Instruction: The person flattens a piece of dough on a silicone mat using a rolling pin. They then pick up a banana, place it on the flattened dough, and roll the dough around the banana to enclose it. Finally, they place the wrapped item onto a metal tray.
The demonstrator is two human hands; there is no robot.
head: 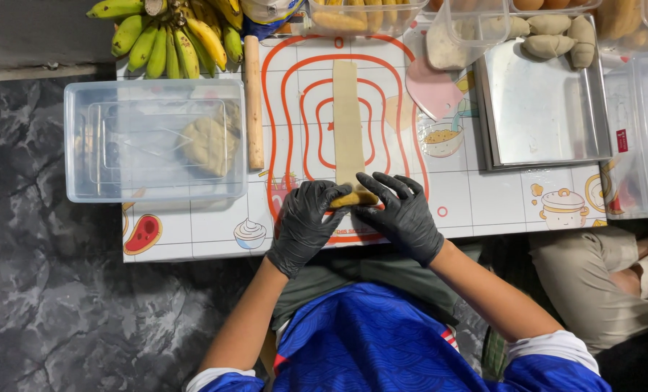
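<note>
My left hand (306,221) and my right hand (400,214), both in black gloves, meet at the near end of a long dough strip (347,120) that lies straight down the middle of the patterned mat (483,203), its far end pointing at the mat's far edge. Both hands are curled and closed on the rolled end (354,197) of the strip, fingertips pinching the yellowish roll from either side, close to the mat's near edge. Just left of the strip a wooden rolling pin (253,101) lies parallel to it. Beside that, on the left edge of the mat, stands a clear plastic tub (91,145) with a lump of dough (209,145) inside. A bunch of bananas (171,33) sits at the far left corner. To the right of the strip lies a pink scraper (433,91), then a metal tray (541,123) with wrapped pieces (552,38) at its far edge.
</note>
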